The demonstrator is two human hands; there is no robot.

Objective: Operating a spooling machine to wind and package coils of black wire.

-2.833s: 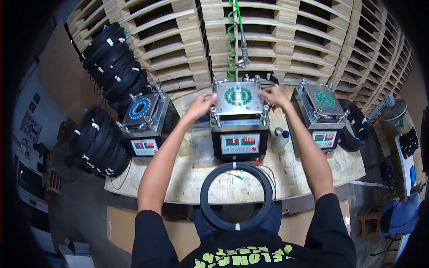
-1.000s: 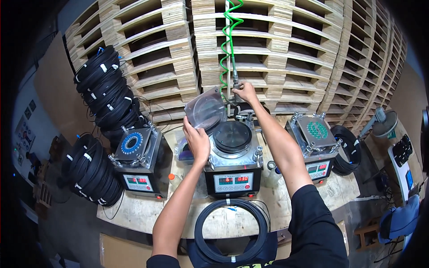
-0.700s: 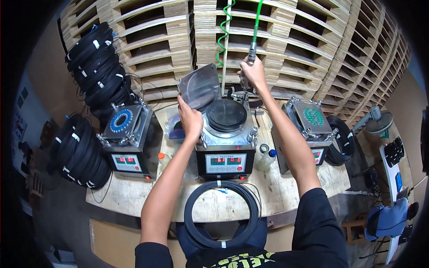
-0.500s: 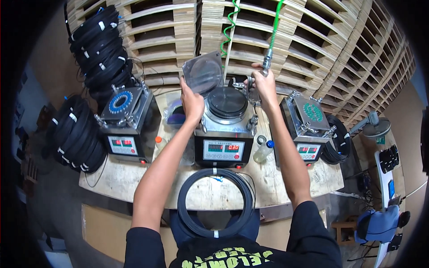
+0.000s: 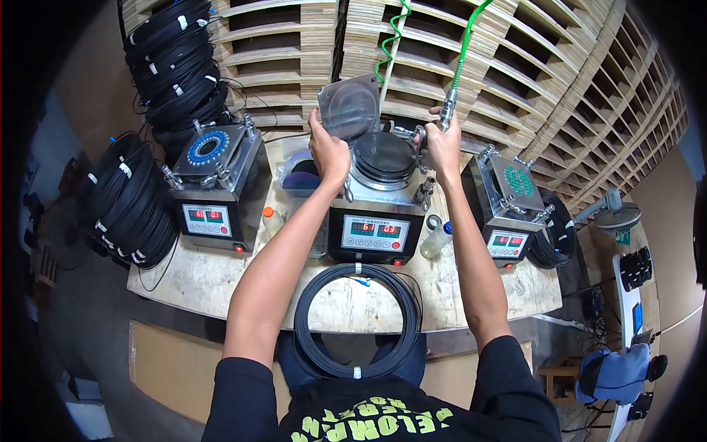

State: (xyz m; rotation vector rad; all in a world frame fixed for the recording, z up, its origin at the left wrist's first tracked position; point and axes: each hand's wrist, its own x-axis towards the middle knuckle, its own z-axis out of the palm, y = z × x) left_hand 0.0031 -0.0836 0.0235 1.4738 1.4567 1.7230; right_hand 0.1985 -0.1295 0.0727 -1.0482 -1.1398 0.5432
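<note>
My left hand [image 5: 329,153] grips the lower left edge of a square metal plate [image 5: 349,109] with a round face, tilted up behind the middle machine. In my right hand [image 5: 444,151] is an air blow gun [image 5: 421,147], hung from a coiled green hose [image 5: 459,62]; it points toward the machine's round dark pad [image 5: 383,156]. The middle polishing machine [image 5: 374,232] has a lit display on its front, and its top is uncovered. Between my forearms a black cable coil [image 5: 302,313] overhangs the table's front edge, bound with white tape.
Similar machines stand left [image 5: 221,193] and right [image 5: 508,202], their plates ringed with blue and green connectors. Black cable coils [image 5: 173,81] are stacked at left. An orange-capped bottle [image 5: 272,219] and a blue-capped bottle [image 5: 436,241] flank the middle machine. Pallets [image 5: 294,62] rise behind; a seated person [image 5: 615,372] is far right.
The whole view has shifted slightly. The middle machine's display reading has changed. Both hands keep their holds, with the blow gun still beside the pad and the plate still tilted up.
</note>
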